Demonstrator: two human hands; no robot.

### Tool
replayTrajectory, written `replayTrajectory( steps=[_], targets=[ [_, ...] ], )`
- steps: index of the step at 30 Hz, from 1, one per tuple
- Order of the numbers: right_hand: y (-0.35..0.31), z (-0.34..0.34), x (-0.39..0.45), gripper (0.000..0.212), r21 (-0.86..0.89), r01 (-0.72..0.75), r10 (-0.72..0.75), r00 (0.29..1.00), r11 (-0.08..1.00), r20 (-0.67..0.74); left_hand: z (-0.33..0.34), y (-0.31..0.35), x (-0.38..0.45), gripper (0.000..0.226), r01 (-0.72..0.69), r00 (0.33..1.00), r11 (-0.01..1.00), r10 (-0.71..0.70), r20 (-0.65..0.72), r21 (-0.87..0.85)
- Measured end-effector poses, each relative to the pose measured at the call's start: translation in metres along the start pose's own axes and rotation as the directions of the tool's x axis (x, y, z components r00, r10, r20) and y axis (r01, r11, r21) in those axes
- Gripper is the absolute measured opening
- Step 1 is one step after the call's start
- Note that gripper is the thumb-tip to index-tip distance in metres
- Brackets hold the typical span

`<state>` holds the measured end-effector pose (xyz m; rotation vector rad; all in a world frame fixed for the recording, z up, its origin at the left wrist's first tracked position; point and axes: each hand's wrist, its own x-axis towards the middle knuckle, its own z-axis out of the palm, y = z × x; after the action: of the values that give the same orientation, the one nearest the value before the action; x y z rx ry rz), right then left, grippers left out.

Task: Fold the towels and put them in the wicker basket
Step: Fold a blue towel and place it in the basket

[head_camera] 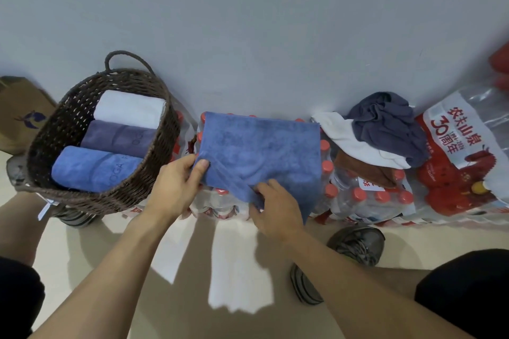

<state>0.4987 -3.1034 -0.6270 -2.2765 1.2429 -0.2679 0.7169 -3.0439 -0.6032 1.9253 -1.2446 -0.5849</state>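
Folding the blue microfibre towel (pixel 259 151) on the shrink-wrapped packs of red-capped water bottles (pixel 366 195).

We pinch its near-left corner with our left hand (pixel 179 181), thumb on top; our right hand (pixel 275 206) grasps the near edge just beside. We should match corners, keep the layers flat. Left of our grip, the dark brown wicker basket (pixel 68 118) holds 3 rolled towels; right, 3 crumpled cloths (pixel 382 129) wait.

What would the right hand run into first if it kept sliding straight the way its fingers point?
The right hand points up and left across the blue towel it grips. Going on, it would probably meet the left hand, which pinches the towel's left edge, though depth is hard to judge; the wicker basket lies further left.
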Motion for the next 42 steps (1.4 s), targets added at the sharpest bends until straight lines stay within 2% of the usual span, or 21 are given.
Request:
replayTrajectory(
  steps=[3,8,11,13,15,17,19,21,22,24,26,27,29,32,34,36,38,42],
  targets=[
    [0.013,-0.025,0.000,0.011,-0.090,0.125,-0.126,0.992,0.988,-0.005,0.002,0.000,0.001,0.040,0.002,1.000,1.000,-0.002,-0.014,0.017],
    [0.019,-0.083,0.015,0.017,-0.021,0.185,-0.185,0.983,0.983,-0.007,0.006,0.002,0.003,0.038,0.010,0.997,1.000,-0.011,-0.072,-0.002],
    [0.023,-0.105,0.018,0.014,-0.031,0.146,-0.144,0.988,0.989,0.059,0.006,0.008,0.003,0.039,0.022,0.998,0.995,-0.027,-0.054,-0.093],
    [0.028,-0.117,0.014,0.020,-0.045,0.098,-0.096,0.994,0.994,0.045,0.004,0.012,0.003,0.039,0.037,0.998,0.982,-0.044,-0.035,-0.185],
    [0.032,-0.126,0.010,0.033,0.003,0.061,-0.061,0.996,0.998,0.065,0.002,0.013,0.004,0.040,0.052,0.998,0.970,-0.060,-0.023,-0.237],
    [0.034,-0.131,0.011,0.050,0.041,0.012,-0.019,0.985,0.999,0.169,0.003,0.013,0.003,0.041,0.061,0.998,0.969,-0.064,-0.006,-0.241],
    [0.039,-0.134,0.013,0.058,-0.027,-0.020,0.029,0.939,0.999,0.343,0.004,0.011,0.003,0.041,0.068,0.998,0.971,-0.069,0.003,-0.231],
    [0.049,-0.134,0.014,0.043,-0.187,-0.017,0.109,0.864,0.982,0.492,0.003,0.006,0.003,0.040,0.079,0.997,0.974,-0.079,0.009,-0.213],
    [0.055,-0.135,0.014,0.034,-0.270,-0.022,0.168,0.830,0.963,0.531,0.003,0.002,0.003,0.041,0.087,0.996,0.976,-0.083,0.024,-0.199],
    [0.066,-0.138,0.011,0.029,-0.385,-0.081,0.300,0.776,0.920,0.555,0.002,-0.005,0.005,0.044,0.104,0.993,0.982,-0.095,0.066,-0.155],
    [0.075,-0.145,0.010,0.029,-0.346,-0.215,0.387,0.722,0.913,0.573,0.002,-0.011,0.006,0.045,0.118,0.990,0.989,-0.110,0.092,-0.092],
    [0.077,-0.149,0.011,0.030,-0.268,-0.294,0.398,0.698,0.917,0.596,0.002,-0.013,0.007,0.045,0.123,0.989,0.990,-0.116,0.093,-0.067],
    [0.083,-0.157,0.015,0.034,-0.054,-0.444,0.381,0.693,0.895,0.612,0.004,-0.014,0.010,0.042,0.128,0.990,0.991,-0.126,0.064,-0.035],
    [0.092,-0.156,0.021,0.028,0.320,-0.604,0.396,0.755,0.730,0.522,0.008,-0.015,0.017,0.038,0.132,0.991,0.991,-0.132,-0.015,-0.010],
    [0.091,-0.144,0.025,0.021,0.520,-0.605,0.441,0.796,0.603,0.415,0.011,-0.017,0.022,0.036,0.151,0.987,0.988,-0.152,-0.054,-0.023],
    [0.088,-0.128,0.032,0.017,0.647,-0.570,0.468,0.812,0.507,0.348,0.015,-0.019,0.027,0.036,0.186,0.978,0.982,-0.189,-0.086,-0.038],
    [0.088,-0.111,0.040,0.017,0.642,-0.515,0.479,0.841,0.567,0.252,0.017,-0.022,0.033,0.039,0.220,0.968,0.974,-0.224,-0.110,-0.049],
    [0.087,-0.087,0.056,0.029,0.470,-0.463,0.515,0.857,0.752,0.021,0.019,-0.023,0.050,0.042,0.248,0.960,0.968,-0.252,-0.125,-0.044]
  ],
)
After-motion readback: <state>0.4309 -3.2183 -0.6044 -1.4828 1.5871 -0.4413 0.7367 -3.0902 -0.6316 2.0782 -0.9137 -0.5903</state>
